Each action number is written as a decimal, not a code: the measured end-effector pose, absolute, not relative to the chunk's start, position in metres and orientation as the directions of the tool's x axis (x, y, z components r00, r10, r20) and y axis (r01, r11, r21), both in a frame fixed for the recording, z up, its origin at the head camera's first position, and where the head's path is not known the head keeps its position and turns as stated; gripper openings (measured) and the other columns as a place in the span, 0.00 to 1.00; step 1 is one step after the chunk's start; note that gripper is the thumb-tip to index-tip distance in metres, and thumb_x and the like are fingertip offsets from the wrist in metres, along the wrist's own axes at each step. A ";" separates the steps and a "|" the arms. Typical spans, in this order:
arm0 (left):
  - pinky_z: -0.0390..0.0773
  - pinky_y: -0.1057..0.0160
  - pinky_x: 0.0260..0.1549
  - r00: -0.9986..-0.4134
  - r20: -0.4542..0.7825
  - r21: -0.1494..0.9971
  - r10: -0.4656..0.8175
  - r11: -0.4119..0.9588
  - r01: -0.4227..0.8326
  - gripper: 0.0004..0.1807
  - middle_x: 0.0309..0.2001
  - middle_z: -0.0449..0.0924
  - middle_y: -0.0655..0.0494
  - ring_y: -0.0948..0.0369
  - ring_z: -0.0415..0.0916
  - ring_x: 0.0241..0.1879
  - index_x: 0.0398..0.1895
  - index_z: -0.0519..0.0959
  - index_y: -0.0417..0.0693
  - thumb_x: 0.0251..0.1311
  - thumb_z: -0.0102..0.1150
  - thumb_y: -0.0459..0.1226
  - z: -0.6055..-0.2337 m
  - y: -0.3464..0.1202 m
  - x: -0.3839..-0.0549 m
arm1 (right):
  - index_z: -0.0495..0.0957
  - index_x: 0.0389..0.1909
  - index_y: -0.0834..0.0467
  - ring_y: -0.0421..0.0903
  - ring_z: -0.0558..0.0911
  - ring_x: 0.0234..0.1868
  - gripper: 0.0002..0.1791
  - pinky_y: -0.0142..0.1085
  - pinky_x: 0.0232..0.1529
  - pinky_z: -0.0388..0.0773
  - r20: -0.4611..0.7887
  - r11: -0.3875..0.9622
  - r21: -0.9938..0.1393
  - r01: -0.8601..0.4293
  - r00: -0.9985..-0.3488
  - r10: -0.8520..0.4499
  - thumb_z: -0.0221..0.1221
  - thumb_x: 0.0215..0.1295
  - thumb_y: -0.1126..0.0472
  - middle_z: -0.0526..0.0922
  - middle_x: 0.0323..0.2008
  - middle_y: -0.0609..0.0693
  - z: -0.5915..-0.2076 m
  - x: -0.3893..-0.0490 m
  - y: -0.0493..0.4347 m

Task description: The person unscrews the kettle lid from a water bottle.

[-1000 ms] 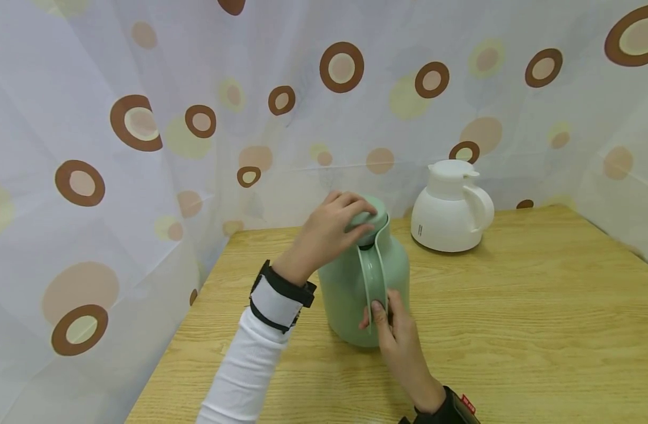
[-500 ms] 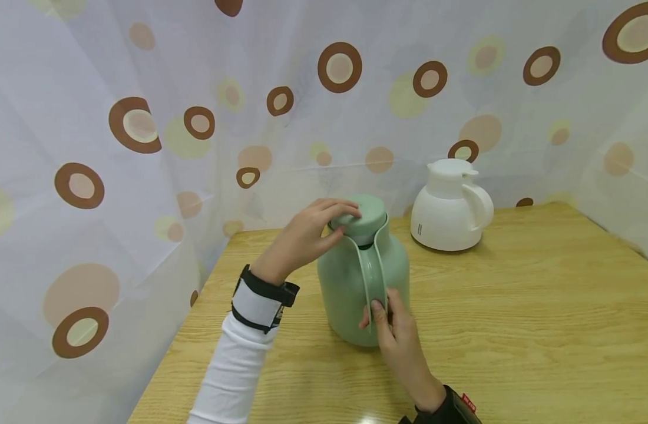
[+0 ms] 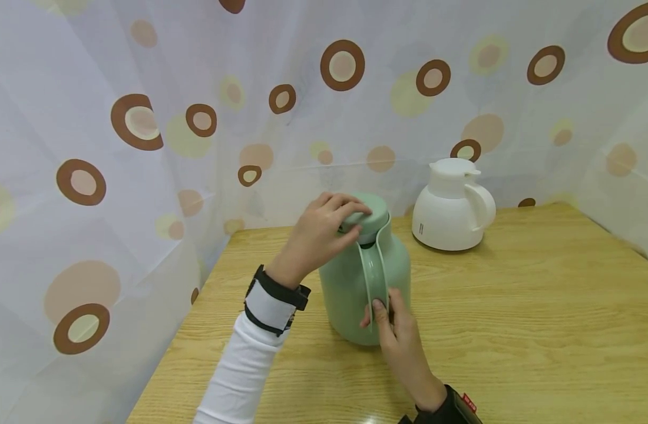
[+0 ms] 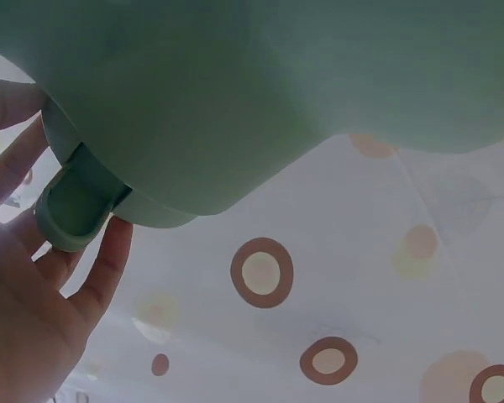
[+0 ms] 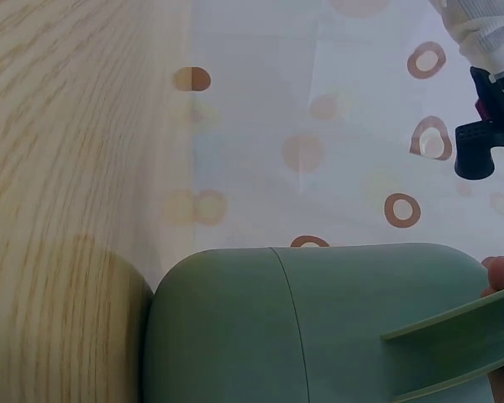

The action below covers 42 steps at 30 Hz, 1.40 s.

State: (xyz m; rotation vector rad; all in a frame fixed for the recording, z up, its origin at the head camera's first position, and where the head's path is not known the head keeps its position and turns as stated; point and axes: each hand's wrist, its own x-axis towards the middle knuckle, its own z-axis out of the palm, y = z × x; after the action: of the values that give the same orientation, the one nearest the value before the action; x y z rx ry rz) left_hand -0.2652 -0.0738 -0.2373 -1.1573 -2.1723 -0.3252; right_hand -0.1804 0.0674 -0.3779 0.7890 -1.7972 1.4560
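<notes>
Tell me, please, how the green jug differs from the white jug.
The green jug looks tall; the white jug is squat and rounder. The left hand is on the green jug's lid, the right hand grips its handle; neither touches the white jug. Both stand upright.

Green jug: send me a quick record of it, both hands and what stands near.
Green jug: upright on the wooden table
Lid: green, at the jug's mouth; whether fastened, cannot tell
Left hand: holds the lid, fingers over the top
Right hand: grips the handle, thumb on its near side
Nearby: white jug, upright, farther back and to the right, touched by neither hand
Backdrop: pale sheet with brown rings and coloured dots
</notes>
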 end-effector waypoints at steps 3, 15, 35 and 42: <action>0.66 0.59 0.48 -0.412 0.646 -0.109 0.643 0.611 0.784 0.12 0.47 0.75 0.52 0.54 0.68 0.45 0.46 0.79 0.49 0.59 0.59 0.39 -0.237 -0.070 -0.263 | 0.64 0.42 0.69 0.47 0.74 0.20 0.12 0.27 0.16 0.63 0.819 0.192 -0.557 -0.808 -0.573 -0.033 0.43 0.60 0.85 0.72 0.21 0.51 -0.371 -0.176 0.066; 0.67 0.59 0.46 -0.401 0.656 -0.134 0.640 0.621 0.772 0.15 0.46 0.74 0.51 0.54 0.67 0.46 0.47 0.79 0.49 0.59 0.60 0.43 -0.239 -0.066 -0.262 | 0.65 0.46 0.64 0.46 0.75 0.21 0.14 0.28 0.16 0.65 0.798 0.180 -0.588 -0.789 -0.601 -0.029 0.44 0.64 0.81 0.73 0.23 0.47 -0.393 -0.190 0.068; 0.70 0.65 0.47 -0.419 0.626 0.131 0.658 0.441 0.888 0.14 0.54 0.74 0.50 0.57 0.70 0.52 0.50 0.77 0.42 0.61 0.53 0.26 -0.237 -0.103 -0.273 | 0.65 0.44 0.65 0.46 0.74 0.21 0.13 0.28 0.17 0.64 0.802 0.167 -0.584 -0.795 -0.596 -0.033 0.43 0.64 0.81 0.73 0.23 0.48 -0.391 -0.187 0.069; 0.68 0.66 0.49 -0.412 0.646 0.154 0.642 0.420 0.894 0.14 0.52 0.75 0.49 0.57 0.69 0.53 0.50 0.77 0.41 0.62 0.52 0.27 -0.240 -0.102 -0.274 | 0.64 0.44 0.65 0.46 0.75 0.22 0.13 0.28 0.18 0.65 0.799 0.165 -0.589 -0.791 -0.601 -0.030 0.43 0.64 0.81 0.74 0.23 0.49 -0.391 -0.187 0.069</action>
State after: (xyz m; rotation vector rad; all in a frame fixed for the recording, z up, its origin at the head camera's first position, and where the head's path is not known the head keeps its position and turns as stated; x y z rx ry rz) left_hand -0.2739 -0.1020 -0.2405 -1.2991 -2.1810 -0.6724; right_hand -0.1874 0.0689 -0.3909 0.7799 -1.7956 1.4968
